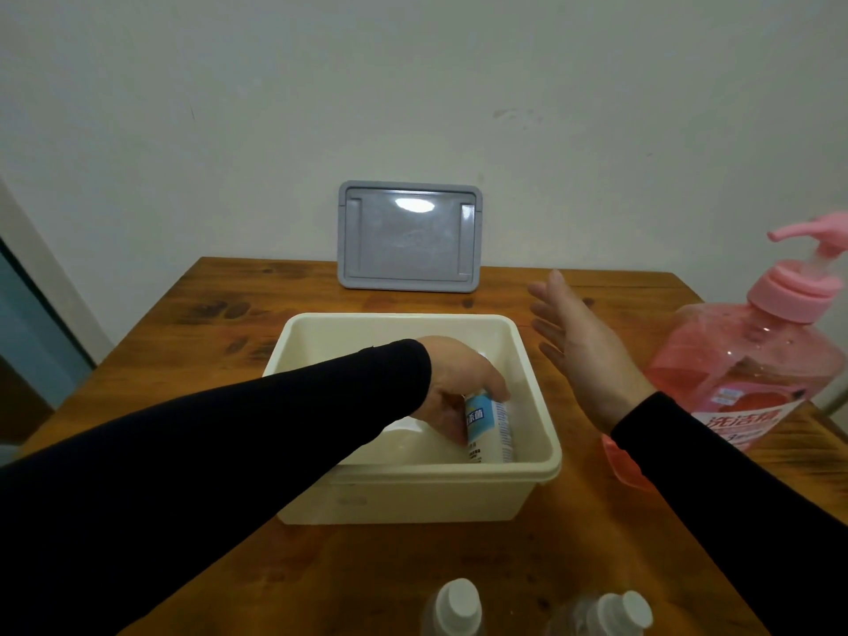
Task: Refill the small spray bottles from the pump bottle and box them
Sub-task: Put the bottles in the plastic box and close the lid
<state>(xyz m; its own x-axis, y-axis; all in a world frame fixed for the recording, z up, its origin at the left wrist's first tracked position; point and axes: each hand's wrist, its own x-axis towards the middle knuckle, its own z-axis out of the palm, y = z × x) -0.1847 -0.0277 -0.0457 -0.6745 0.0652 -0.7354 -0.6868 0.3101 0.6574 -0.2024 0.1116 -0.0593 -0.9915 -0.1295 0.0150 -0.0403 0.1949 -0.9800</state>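
Wooden table [192, 323]: one box [532, 360], one pump bottle [743, 360], three spray bottles [488, 429].

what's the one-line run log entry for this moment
left hand grips spray bottle inside cream box | right hand open, beside box | two capped bottles unboxed | grey lid against wall

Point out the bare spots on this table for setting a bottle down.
Bare wood lies left of the box, and between the box and the lid. Crowded: right side by the pump bottle; near edge by two small bottles.
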